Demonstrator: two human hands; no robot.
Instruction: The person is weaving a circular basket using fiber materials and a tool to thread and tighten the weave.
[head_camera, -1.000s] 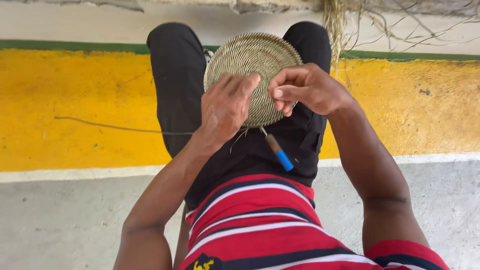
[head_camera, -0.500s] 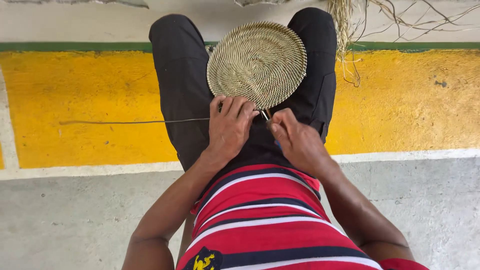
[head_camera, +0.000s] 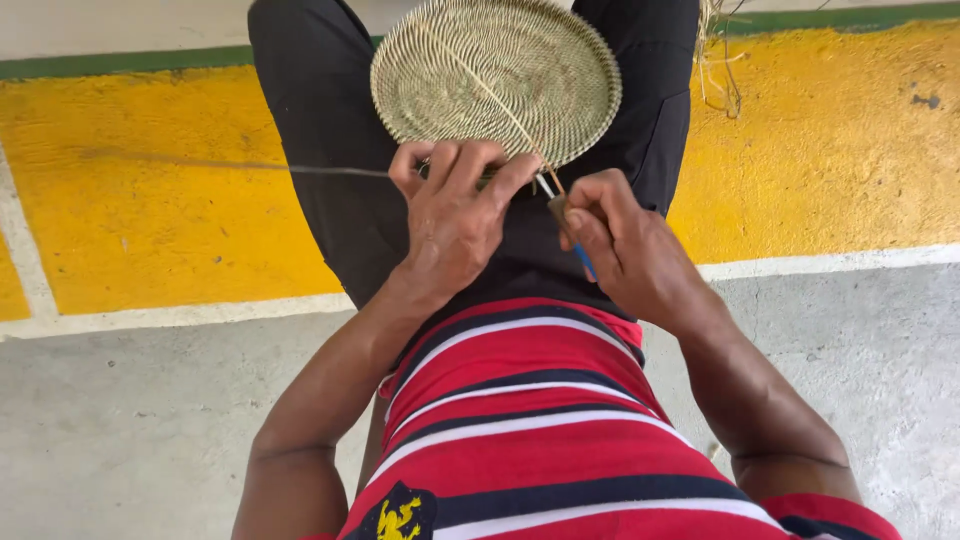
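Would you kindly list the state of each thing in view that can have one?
Round woven straw disc: resting flat on the lap, near edge pinched.
Left hand: fingers curled over the disc's near rim.
Right hand: closed around a blue-handled tool.
Blue-handled tool: held, tip at the disc's rim.
Thin loose strand: stretched out leftward from the left hand.

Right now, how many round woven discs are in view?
1: a round woven straw-coloured disc rests on the lap; the left hand grips its near edge, the right hand beside it holds a blue-handled tool.

A round, flat woven straw disc (head_camera: 497, 78) lies on the lap; a blue-handled awl (head_camera: 566, 222) touches its near rim.
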